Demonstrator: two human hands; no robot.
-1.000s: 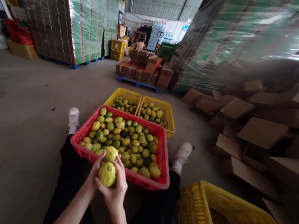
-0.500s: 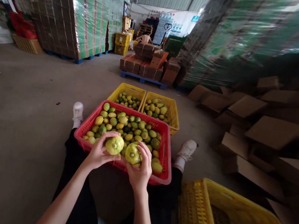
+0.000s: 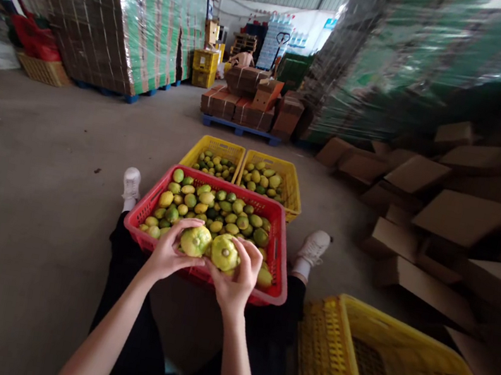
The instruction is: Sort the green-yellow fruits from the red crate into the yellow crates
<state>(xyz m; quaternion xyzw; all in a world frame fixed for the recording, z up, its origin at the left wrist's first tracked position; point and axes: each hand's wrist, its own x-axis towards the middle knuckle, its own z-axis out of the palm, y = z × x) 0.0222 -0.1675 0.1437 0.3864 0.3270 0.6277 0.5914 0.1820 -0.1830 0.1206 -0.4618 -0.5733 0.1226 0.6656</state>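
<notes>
My left hand (image 3: 171,252) is closed around a yellow-green lemon (image 3: 196,241), with the thumb beneath it and the fingers over its top. A second lemon (image 3: 224,252), its stem end facing me, sits in the grip of my right hand (image 3: 239,278). The two fruits are side by side, close together, above the near edge of a red crate (image 3: 282,269). Many green and yellow lemons (image 3: 190,200) fill that crate, which stands between my legs. My hands hide part of its near side.
Two yellow crates (image 3: 296,185) of lemons stand just beyond the red one. At my right is another yellow crate (image 3: 332,355). Cardboard boxes (image 3: 459,216) are heaped on the right. Farther off, a blue pallet (image 3: 241,129) bears bundled cartons, with a person (image 3: 243,58) behind.
The lemon in my left hand has shifted slightly right, nearer the other one. My right fingers have moved a little on their lemon. A foot at the left edge has left the view.
</notes>
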